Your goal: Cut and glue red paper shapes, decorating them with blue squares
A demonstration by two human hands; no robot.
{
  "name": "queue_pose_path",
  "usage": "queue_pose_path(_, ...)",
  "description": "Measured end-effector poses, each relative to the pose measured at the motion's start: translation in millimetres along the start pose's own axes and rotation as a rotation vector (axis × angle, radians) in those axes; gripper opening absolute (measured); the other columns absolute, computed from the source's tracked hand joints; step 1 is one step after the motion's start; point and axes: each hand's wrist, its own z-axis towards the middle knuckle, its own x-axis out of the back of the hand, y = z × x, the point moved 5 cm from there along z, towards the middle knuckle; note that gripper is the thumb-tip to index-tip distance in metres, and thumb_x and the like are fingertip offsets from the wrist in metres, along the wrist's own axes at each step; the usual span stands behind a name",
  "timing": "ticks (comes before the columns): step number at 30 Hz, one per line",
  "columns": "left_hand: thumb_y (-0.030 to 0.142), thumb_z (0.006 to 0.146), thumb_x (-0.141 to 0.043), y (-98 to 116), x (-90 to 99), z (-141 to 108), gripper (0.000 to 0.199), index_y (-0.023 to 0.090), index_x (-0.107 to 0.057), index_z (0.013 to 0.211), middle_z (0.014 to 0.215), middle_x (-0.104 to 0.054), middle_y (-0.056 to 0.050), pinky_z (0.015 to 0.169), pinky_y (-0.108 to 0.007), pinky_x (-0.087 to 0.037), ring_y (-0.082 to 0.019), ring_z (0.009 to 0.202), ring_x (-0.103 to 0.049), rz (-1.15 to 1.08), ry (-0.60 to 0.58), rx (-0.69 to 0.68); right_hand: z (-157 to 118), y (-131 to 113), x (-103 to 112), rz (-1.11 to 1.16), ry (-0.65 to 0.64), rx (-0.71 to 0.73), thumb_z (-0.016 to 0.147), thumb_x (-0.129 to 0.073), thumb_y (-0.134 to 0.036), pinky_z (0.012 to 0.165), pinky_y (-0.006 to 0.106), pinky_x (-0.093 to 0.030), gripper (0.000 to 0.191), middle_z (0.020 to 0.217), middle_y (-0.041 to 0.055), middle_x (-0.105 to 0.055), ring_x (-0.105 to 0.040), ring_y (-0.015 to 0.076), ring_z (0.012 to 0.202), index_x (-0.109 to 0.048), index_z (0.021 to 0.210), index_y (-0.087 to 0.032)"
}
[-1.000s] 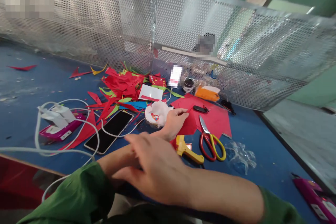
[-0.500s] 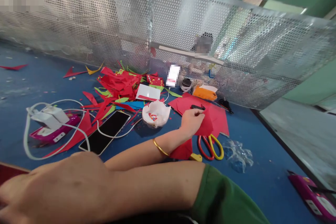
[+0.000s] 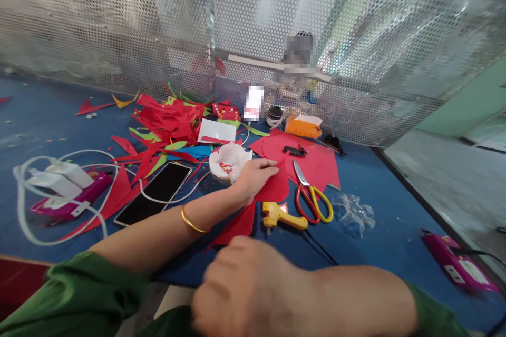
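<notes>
My left hand [image 3: 255,178], with a gold bangle on its wrist, pinches a red paper piece [image 3: 276,185] between thumb and fingers. Nearer to me, my right hand [image 3: 249,284] is in the lower middle with its fingers curled; the fingertips are hidden, so what it may hold cannot be seen. More red paper [image 3: 318,163] lies behind, with a small black tool [image 3: 294,151] on it. Scissors [image 3: 312,197] with red and yellow handles lie partly open to the right of the held paper. A yellow glue gun [image 3: 284,217] rests between the hands and the scissors.
Red and green paper scraps [image 3: 169,121] are heaped at the back left. A white-lined bowl [image 3: 229,163], a black phone [image 3: 156,192], white cables and chargers [image 3: 61,179] lie left of centre. Crumpled plastic [image 3: 353,213] is at the right. A perforated metal screen [image 3: 269,16] stands behind.
My left hand has moved left with the red paper, uncovering the glue gun and the scissors' blades. My right hand has swung from the lower left to the lower middle. The view has shifted slightly.
</notes>
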Motion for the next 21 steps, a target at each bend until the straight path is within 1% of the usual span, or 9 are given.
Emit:
queue_pose_path(3, 0.011, 0.073, -0.066, 5, 19.8, -3, 0.011, 0.015, -0.075, 0.079, 0.061, -0.068, 0.002, 0.054, -0.020, -0.047, -0.009, 0.051, -0.059, 0.006, 0.041, -0.009, -47, 68, 14, -0.084, -0.227, -0.411, 0.082, -0.058, -0.018, 0.058, 0.033, -0.036, 0.004, 0.074, 0.0028, -0.064, -0.056, 0.0183, 0.064, -0.059, 0.078, -0.018)
queue_pose_path(5, 0.009, 0.073, -0.066, 9, 25.3, -4, 0.011, 0.014, -0.075, 0.077, 0.059, -0.068, 0.001, 0.052, -0.019, -0.045, -0.009, 0.049, -0.057, 0.008, 0.051, -0.014, -77, 99, 15, -0.215, -0.275, -0.699, 0.075, -0.061, -0.018, 0.068, 0.037, -0.040, 0.019, 0.090, 0.0105, -0.066, -0.061, 0.0266, 0.080, -0.063, 0.094, -0.013)
queue_pose_path(6, 0.009, 0.073, -0.066, 11, 26.2, -5, 0.011, 0.014, -0.075, 0.077, 0.060, -0.068, 0.001, 0.052, -0.018, -0.044, -0.008, 0.049, -0.057, 0.007, 0.054, -0.016, -86, 108, 9, -0.249, -0.329, -0.760, 0.072, -0.061, -0.017, 0.071, 0.039, -0.041, 0.027, 0.095, 0.0140, -0.066, -0.062, 0.0300, 0.085, -0.064, 0.099, -0.011)
queue_pose_path(8, 0.008, 0.073, -0.066, 14, 25.6, -8, 0.013, 0.013, -0.076, 0.079, 0.061, -0.069, 0.000, 0.053, -0.019, -0.045, -0.009, 0.050, -0.058, 0.004, 0.052, -0.016, -96, 120, -6, -0.253, -0.413, -0.810, 0.069, -0.060, -0.014, 0.070, 0.040, -0.042, 0.031, 0.095, 0.0164, -0.066, -0.063, 0.0320, 0.084, -0.065, 0.099, -0.008)
queue_pose_path(11, 0.008, 0.074, -0.066, 17, 21.2, -12, 0.015, 0.013, -0.076, 0.083, 0.066, -0.072, -0.002, 0.057, -0.021, -0.048, -0.010, 0.054, -0.061, -0.008, 0.008, -0.002, -96, 132, -21, -0.224, -0.424, -0.812, 0.068, -0.058, -0.013, 0.066, 0.038, -0.042, 0.027, 0.090, 0.0148, -0.066, -0.063, 0.0302, 0.081, -0.065, 0.093, -0.010)
queue_pose_path(15, 0.011, 0.075, -0.068, 17, 21.2, -11, 0.012, 0.016, -0.076, 0.083, 0.069, -0.072, -0.002, 0.059, -0.022, -0.049, -0.011, 0.058, -0.063, -0.037, 0.006, 0.013, -107, 145, -16, -0.221, -0.350, -0.893, 0.072, -0.057, -0.017, 0.062, 0.033, -0.042, 0.018, 0.088, 0.0107, -0.067, -0.064, 0.0252, 0.077, -0.062, 0.089, -0.014)
queue_pose_path(17, 0.016, 0.076, -0.070, 17, 23.1, -9, 0.008, 0.017, -0.076, 0.081, 0.072, -0.073, -0.002, 0.059, -0.022, -0.048, -0.011, 0.061, -0.063, -0.016, 0.028, -0.015, -118, 150, -2, -0.203, -0.169, -0.993, 0.076, -0.054, -0.018, 0.057, 0.031, -0.042, 0.011, 0.081, 0.0068, -0.066, -0.063, 0.0213, 0.069, -0.059, 0.086, -0.017)
queue_pose_path(19, 0.021, 0.076, -0.071, 17, 24.5, -7, 0.008, 0.018, -0.077, 0.081, 0.076, -0.073, -0.002, 0.061, -0.022, -0.048, -0.011, 0.063, -0.062, 0.027, 0.050, -0.058, -129, 151, 17, -0.132, 0.214, -1.067, 0.081, -0.055, -0.021, 0.054, 0.029, -0.043, 0.006, 0.075, 0.0035, -0.066, -0.062, 0.0183, 0.062, -0.059, 0.085, -0.019)
queue_pose_path(21, 0.024, 0.075, -0.071, 16, 24.1, -8, 0.010, 0.018, -0.077, 0.082, 0.076, -0.073, -0.001, 0.061, -0.022, -0.047, -0.011, 0.064, -0.061, 0.056, 0.055, -0.071, -140, 146, 32, -0.002, 0.637, -1.043, 0.086, -0.058, -0.026, 0.059, 0.030, -0.050, 0.009, 0.081, 0.0042, -0.069, -0.065, 0.0182, 0.066, -0.062, 0.092, -0.020)
